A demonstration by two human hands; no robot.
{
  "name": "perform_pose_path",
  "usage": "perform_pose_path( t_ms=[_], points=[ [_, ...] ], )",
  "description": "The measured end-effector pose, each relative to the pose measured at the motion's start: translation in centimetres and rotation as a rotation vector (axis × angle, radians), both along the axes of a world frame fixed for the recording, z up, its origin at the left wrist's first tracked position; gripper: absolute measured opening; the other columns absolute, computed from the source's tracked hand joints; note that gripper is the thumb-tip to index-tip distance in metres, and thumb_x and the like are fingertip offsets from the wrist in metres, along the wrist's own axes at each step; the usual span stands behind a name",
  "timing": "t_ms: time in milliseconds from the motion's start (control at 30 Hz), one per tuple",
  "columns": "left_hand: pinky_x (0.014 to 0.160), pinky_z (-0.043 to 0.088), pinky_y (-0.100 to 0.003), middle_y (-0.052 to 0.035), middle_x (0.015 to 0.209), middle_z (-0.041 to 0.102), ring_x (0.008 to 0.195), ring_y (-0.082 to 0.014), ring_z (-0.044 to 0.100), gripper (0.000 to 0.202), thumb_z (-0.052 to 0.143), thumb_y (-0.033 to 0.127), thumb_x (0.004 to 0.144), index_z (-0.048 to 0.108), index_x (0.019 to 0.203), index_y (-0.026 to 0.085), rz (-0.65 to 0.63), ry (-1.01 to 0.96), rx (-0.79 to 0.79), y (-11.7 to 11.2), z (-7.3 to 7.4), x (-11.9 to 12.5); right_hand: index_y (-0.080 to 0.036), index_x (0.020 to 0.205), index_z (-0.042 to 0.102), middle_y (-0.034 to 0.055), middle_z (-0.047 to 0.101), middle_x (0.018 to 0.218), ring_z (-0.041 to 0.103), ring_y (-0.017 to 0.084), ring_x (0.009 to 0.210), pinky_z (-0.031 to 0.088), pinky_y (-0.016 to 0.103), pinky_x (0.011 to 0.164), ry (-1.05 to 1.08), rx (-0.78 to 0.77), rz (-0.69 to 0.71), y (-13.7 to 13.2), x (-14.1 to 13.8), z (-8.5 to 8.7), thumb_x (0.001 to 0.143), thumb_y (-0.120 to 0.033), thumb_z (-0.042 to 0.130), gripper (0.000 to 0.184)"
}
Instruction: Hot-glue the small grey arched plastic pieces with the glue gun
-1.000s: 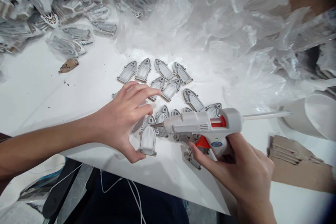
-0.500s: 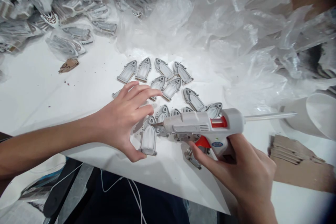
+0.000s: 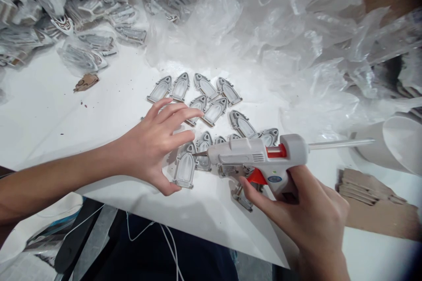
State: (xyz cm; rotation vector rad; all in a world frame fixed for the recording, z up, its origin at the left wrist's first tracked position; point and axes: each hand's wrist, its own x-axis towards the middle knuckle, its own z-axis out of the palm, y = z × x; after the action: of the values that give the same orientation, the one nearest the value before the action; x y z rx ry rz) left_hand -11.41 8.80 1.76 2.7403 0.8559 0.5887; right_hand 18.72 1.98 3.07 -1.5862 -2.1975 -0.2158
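My right hand (image 3: pixel 306 213) grips a white glue gun (image 3: pixel 263 158) with a red trigger, its nozzle pointing left at a grey arched window-shaped piece (image 3: pixel 184 169) on the white table (image 3: pixel 49 114). A glue stick pokes out of the gun's back. My left hand (image 3: pixel 154 142) rests beside that piece, thumb against its lower left edge and fingers spread over neighbouring pieces. Several more arched pieces (image 3: pixel 204 96) lie flat beyond both hands, and one partly hidden piece (image 3: pixel 242 197) sits under the gun.
Crumpled clear plastic (image 3: pixel 290 30) fills the back and right. Bagged pieces (image 3: pixel 82 55) pile up at the back left. A brown scrap (image 3: pixel 86 81) lies left. Stacked cardboard (image 3: pixel 365 189) and a white cup (image 3: pixel 392 140) stand right. White cables (image 3: pixel 165 241) hang below the table edge.
The arched piece under my left thumb has shifted slightly up and left. The glue gun has drawn back a little to the right, nozzle still at the piece's top.
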Motion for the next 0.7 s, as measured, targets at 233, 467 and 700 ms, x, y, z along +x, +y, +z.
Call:
perform_pose_path(
  t_ms=[233, 467, 700],
  points=[
    [0.113, 0.023, -0.064, -0.0216, 0.142, 0.048, 0.13, -0.0433, 0.042, 0.071, 0.07, 0.074, 0.059, 0.058, 0.102, 0.018, 0.012, -0.019, -0.03, 0.15, 0.0, -0.01, -0.023, 0.075, 0.032, -0.0103, 0.032, 0.05, 0.033, 0.005, 0.04, 0.026, 0.022, 0.042, 0.016, 0.034, 0.033, 0.19, -0.1, -0.02, 0.086, -0.057, 0.065, 0.049],
    [0.115, 0.02, -0.065, -0.0201, 0.142, 0.047, 0.131, -0.0442, 0.039, 0.069, 0.071, 0.073, 0.055, 0.057, 0.096, 0.019, -0.011, -0.03, -0.129, 0.21, 0.16, 0.01, -0.024, 0.076, 0.033, -0.0104, 0.034, 0.049, 0.035, 0.005, 0.039, 0.027, 0.022, 0.042, 0.009, 0.04, 0.018, 0.11, -0.4, 0.13, 0.084, -0.05, 0.067, 0.043],
    [0.115, 0.02, -0.063, -0.018, 0.145, 0.044, 0.131, -0.0444, 0.038, 0.073, 0.075, 0.073, 0.051, 0.056, 0.096, 0.02, -0.032, -0.07, -0.186, 0.11, -0.03, 0.04, -0.025, 0.075, 0.028, -0.011, 0.036, 0.047, 0.039, 0.007, 0.037, 0.027, 0.02, 0.04, 0.056, -0.08, 0.027, 0.17, -0.69, 0.24, 0.082, -0.036, 0.061, 0.035]
  ],
)
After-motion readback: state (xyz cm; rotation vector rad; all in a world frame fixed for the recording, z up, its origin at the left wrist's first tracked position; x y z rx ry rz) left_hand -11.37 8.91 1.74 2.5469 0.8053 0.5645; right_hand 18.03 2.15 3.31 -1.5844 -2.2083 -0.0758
